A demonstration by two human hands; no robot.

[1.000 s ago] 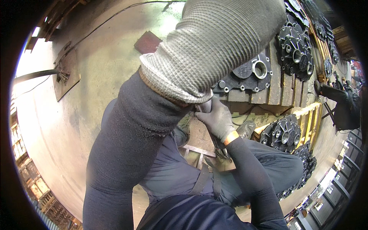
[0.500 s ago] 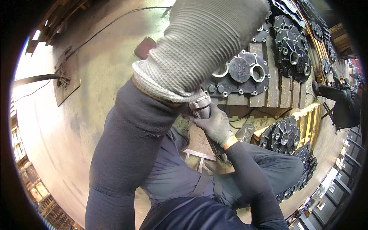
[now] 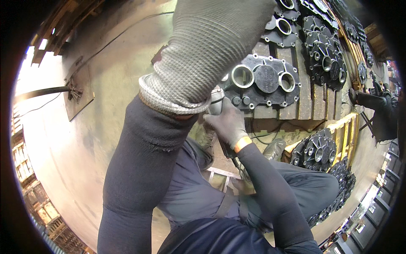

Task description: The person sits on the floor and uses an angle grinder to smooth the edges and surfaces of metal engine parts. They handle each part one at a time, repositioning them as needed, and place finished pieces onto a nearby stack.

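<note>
My left hand (image 3: 207, 51), in a grey ribbed glove, looms large near the top of the view. Its fingers run out past the upper edge or are hidden, and it covers part of what lies beneath. Closed around a hand-held power tool (image 3: 217, 100) with a silver head and dark body is my gloved right hand (image 3: 230, 127). Much of the tool is behind my left wrist and the right fingers. Just beyond it, a black cast-metal cover (image 3: 266, 78) with bright machined rings and bolt holes lies flat on a wooden pallet (image 3: 303, 99).
More black castings (image 3: 323, 55) are stacked at the right, others (image 3: 315, 148) on a yellowish pallet (image 3: 344, 137) near my knee. A dark cable (image 3: 122, 31) crosses the floor at upper left. A brush-like tool (image 3: 75, 94) rests on a plate. Another person (image 3: 374, 106) is at far right.
My left hand has shifted a little left, uncovering more of the cast cover. The right hand and the tool have moved left and slightly up.
</note>
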